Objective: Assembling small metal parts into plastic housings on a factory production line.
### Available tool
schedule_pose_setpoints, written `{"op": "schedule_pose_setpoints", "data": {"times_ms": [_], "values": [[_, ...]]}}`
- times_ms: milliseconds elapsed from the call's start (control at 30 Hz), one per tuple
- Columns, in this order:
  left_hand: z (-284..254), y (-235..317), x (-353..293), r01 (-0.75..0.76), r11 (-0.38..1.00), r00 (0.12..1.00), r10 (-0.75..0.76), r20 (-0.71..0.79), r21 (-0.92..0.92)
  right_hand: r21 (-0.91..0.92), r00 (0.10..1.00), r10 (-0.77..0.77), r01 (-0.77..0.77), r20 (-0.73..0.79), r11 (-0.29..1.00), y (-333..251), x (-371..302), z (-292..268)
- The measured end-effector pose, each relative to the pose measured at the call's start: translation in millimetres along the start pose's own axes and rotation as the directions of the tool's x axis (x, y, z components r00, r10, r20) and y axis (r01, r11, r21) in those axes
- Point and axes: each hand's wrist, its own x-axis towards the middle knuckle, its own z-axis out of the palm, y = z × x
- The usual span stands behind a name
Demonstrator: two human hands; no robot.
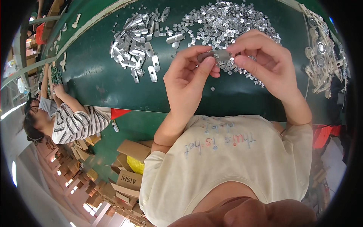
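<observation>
Between the thumb and fingers of my left hand (pixel 187 77) is an oblong silver metal plate (pixel 221 55) with rounded ends. My right hand (pixel 270 60) is closed in a pinch at the plate's right end; a small piece between its fingertips is too hidden to make out. Just beyond my hands spreads a large heap of small, shiny, squarish clear pieces (pixel 230 22). To the left lies a loose pile of similar oblong metal plates (pixel 132 36), several with a small dark hole.
Everything lies on a dark green worktable (pixel 147 92). At the far right is a heap of whitish flat parts with round ends (pixel 321 49). On the left a person in a striped shirt (pixel 77 123) works at the same table. Open cardboard boxes (pixel 128 179) stand below, one holding a yellow bag (pixel 135 165).
</observation>
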Motion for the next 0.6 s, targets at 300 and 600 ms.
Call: {"op": "schedule_pose_setpoints", "data": {"times_ms": [300, 600], "values": [[6, 4, -1, -0.016, 0.998, 0.998, 0.020, -0.066, 0.057, -0.034, 0.992, -0.036, 0.032, -0.123, 0.999, -1, 0, 0], [4, 2, -2, -0.029, 0.998, 0.997, 0.033, -0.068, 0.062, 0.241, 0.984, 0.177, -0.168, -0.019, 0.956, 9, 2, -5]]}}
